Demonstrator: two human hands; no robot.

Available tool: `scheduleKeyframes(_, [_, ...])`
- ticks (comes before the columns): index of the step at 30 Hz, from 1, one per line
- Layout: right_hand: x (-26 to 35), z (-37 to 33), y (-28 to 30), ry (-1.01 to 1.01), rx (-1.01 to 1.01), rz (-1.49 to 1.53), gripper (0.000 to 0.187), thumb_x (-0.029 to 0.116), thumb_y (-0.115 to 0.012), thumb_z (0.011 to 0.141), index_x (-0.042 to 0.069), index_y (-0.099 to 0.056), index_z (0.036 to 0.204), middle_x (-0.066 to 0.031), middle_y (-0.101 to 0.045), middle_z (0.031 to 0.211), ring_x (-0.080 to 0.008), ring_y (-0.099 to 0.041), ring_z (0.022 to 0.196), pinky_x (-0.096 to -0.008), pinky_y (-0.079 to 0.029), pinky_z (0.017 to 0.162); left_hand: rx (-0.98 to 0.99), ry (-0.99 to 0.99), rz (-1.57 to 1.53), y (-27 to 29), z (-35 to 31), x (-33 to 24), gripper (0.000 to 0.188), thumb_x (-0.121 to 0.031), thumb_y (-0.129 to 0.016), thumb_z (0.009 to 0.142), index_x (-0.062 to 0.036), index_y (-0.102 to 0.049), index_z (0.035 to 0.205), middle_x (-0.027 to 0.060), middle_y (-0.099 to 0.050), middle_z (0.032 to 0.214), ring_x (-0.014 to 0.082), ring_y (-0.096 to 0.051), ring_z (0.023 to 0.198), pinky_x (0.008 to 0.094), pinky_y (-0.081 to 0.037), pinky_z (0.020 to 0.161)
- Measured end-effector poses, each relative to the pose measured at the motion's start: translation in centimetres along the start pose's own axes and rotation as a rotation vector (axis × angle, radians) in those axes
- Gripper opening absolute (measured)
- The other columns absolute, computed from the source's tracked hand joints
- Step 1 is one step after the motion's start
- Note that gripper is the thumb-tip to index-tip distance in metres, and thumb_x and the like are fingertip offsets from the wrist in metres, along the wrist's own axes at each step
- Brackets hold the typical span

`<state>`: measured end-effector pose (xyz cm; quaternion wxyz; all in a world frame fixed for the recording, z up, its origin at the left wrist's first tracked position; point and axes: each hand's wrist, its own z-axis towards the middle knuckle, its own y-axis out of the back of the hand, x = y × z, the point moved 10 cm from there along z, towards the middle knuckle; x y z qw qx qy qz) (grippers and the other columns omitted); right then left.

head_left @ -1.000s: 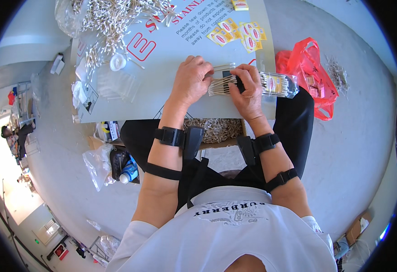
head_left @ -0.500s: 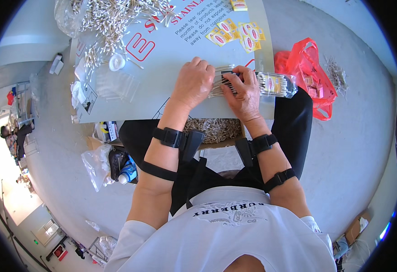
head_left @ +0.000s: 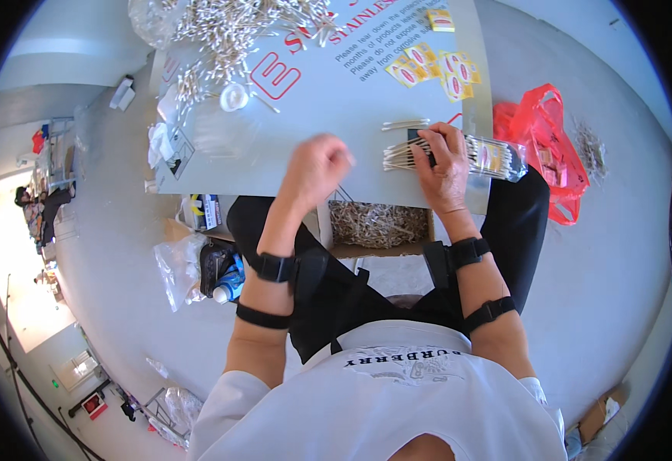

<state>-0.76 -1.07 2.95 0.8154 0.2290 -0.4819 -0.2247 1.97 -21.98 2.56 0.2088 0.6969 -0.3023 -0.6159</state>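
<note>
My right hand (head_left: 445, 173) rests at the table's right side, its fingers curled down over a row of cotton swabs (head_left: 399, 159). Their tips stick out to the left of the fingers, on top of a dark patch. Right beside that hand lies a clear plastic packet (head_left: 493, 157) of cotton swabs with a yellow label, its end reaching past the table edge. A few loose swabs (head_left: 405, 124) lie just above. Over the table's front, to the left, my left hand (head_left: 314, 173) is curled and smeared by motion; whether it holds anything does not show.
A large heap of cotton swabs (head_left: 228, 34) covers the table's far left, near a round white lid (head_left: 234, 97). Yellow labels (head_left: 455, 75) lie far right. Below stands a cardboard box (head_left: 378, 227) of swabs. A red plastic bag (head_left: 539, 127) is on the right.
My left hand has left the swabs and moved left toward me. My right hand stays on the swabs. The whole view has shifted slightly.
</note>
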Motion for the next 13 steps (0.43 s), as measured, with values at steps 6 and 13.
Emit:
scheduleKeyframes(6, [-0.5, -0.2, 0.1, -0.038, 0.003, 0.013, 0.024, 0.006, -0.072, 0.074, 0.003, -0.065, 0.097, -0.0115, -0.058, 0.102, -0.0321, -0.057, 0.093, -0.0415, -0.048, 0.081, -0.643, 0.552, 0.482, 10.6, 2.1, 7.8, 0.024, -0.020, -0.064, 0.080, 0.0026, -0.068, 0.088, 0.0250, -0.069, 0.086, 0.0411, -0.067, 0.081, 0.0462, -0.053, 0.074])
scheduleKeyframes(13, [-2.1, -0.5, 0.6, -0.169, -0.053, 0.197, 0.024, 0.007, -0.069, 0.081, 0.002, -0.064, 0.104, -0.0148, -0.058, 0.106, -0.0320, -0.058, 0.099, -0.0415, -0.048, 0.087, -0.507, 0.544, 0.367, 8.8, 5.6, 9.2, 0.021, -0.016, -0.062, 0.076, -0.0005, -0.070, 0.087, 0.0226, -0.070, 0.093, 0.0414, -0.066, 0.094, 0.0491, -0.051, 0.085])
